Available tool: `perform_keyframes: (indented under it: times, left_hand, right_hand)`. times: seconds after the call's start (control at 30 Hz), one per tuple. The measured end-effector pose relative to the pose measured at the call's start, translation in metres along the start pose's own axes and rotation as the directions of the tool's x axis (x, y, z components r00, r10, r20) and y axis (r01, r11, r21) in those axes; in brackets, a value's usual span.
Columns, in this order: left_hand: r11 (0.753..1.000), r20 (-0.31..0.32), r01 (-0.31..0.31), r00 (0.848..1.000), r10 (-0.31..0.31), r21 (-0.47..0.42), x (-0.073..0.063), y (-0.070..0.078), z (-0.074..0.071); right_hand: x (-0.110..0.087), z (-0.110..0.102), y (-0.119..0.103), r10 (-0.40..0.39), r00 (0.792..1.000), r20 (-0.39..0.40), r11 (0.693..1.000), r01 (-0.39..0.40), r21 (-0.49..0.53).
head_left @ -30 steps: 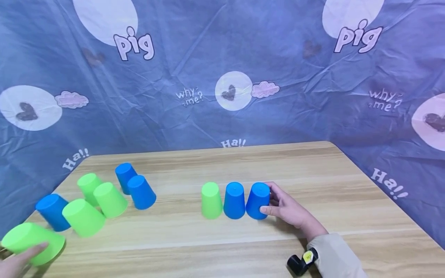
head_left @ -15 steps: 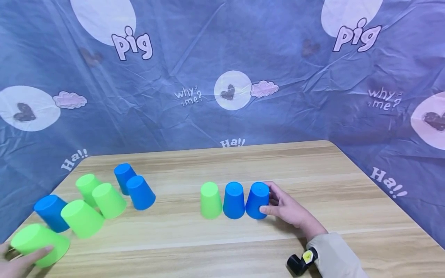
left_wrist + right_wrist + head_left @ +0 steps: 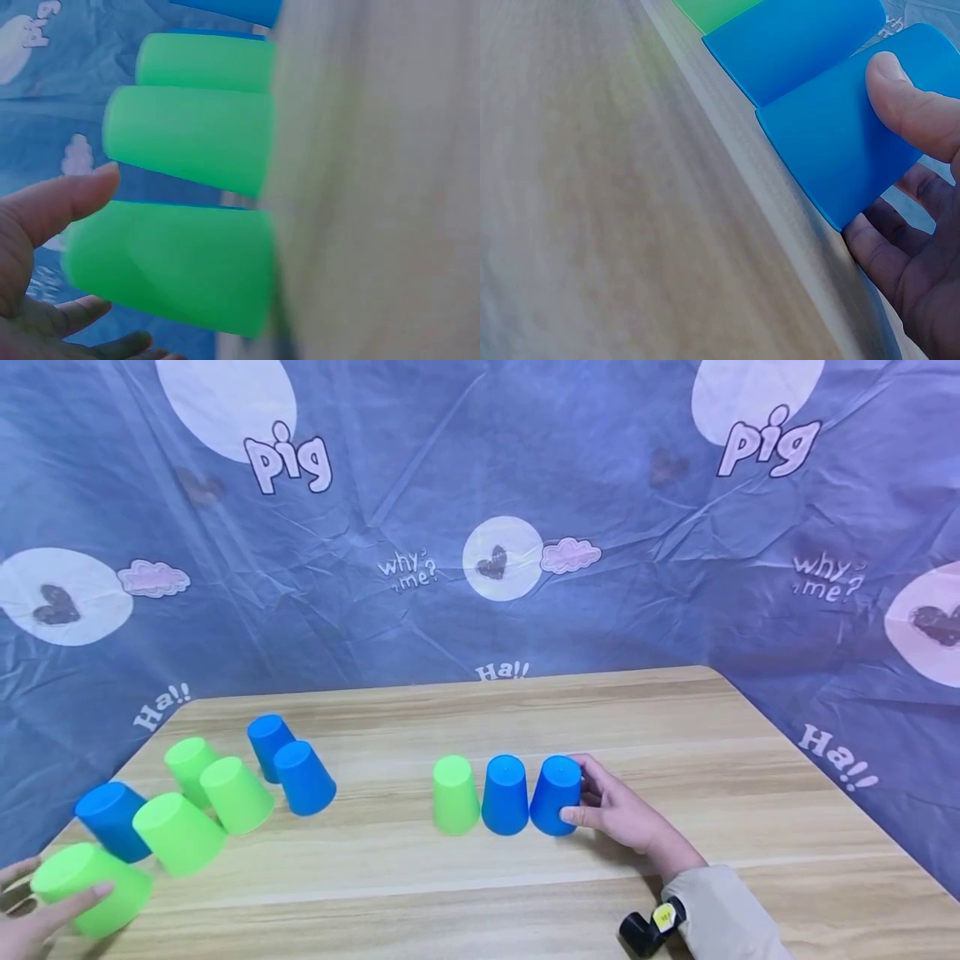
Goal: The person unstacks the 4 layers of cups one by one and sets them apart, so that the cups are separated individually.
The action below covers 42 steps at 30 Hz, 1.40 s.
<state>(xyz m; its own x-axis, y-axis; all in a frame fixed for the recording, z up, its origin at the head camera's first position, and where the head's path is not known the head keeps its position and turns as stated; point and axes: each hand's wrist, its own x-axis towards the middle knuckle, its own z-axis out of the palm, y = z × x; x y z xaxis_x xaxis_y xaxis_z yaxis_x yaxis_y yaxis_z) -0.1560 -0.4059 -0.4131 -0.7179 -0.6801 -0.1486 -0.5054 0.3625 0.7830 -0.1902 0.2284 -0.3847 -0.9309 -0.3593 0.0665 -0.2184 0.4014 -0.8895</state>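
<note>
My right hand [image 3: 618, 814] grips the upside-down blue cup [image 3: 555, 797] at the right end of a row of three, thumb on its near side and fingers behind. Beside it stand another blue cup [image 3: 506, 795] and a green cup [image 3: 455, 796]. At the left edge, my left hand [image 3: 37, 910] is spread around the nearest green cup [image 3: 93, 891], which stands upside down on the table. In the left wrist view, its fingers are straight and apart, and the thumb [image 3: 71, 199] lies over the cup's closed end; whether it touches is hard to tell.
On the left of the wooden table [image 3: 480, 893] stand several more upside-down cups: a near blue cup [image 3: 112, 821], a green cup [image 3: 178, 833] beside it, and further green and blue cups behind. A patterned blue cloth [image 3: 420, 568] hangs along the back and sides.
My left hand has brought the nearest green cup slightly rightward, towards the other left cups, and its fingers have since spread away from it. The right hand has stayed on its blue cup.
</note>
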Motion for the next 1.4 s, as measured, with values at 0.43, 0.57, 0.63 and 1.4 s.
perform_keyframes:
  times: [0.43, 0.57, 0.63, 1.4]
  left_hand:
    - [0.817, -0.363, -0.571, 0.748, 0.556, 0.075, -0.113, 0.101, 0.000]
    - [0.723, -0.307, -0.689, 0.678, 0.668, 0.051, -0.151, 0.137, 0.013]
    - [0.661, -0.286, -0.750, 0.636, 0.716, -0.012, -0.160, 0.150, 0.020]
    - [0.507, 0.141, -0.746, 0.500, 0.855, -0.431, -0.210, 0.190, 0.122]
  right_hand:
    - [0.001, 0.001, 0.000, 0.000, 1.000, 0.001, 1.000, 0.000, -0.023]
    - [0.001, 0.001, 0.000, 0.002, 1.000, 0.002, 1.000, -0.002, -0.021]
    - [0.001, 0.002, 0.000, 0.000, 1.000, 0.002, 1.000, 0.000, -0.018]
    - [0.000, 0.001, 0.000, -0.001, 1.000, 0.007, 1.000, 0.001, -0.003]
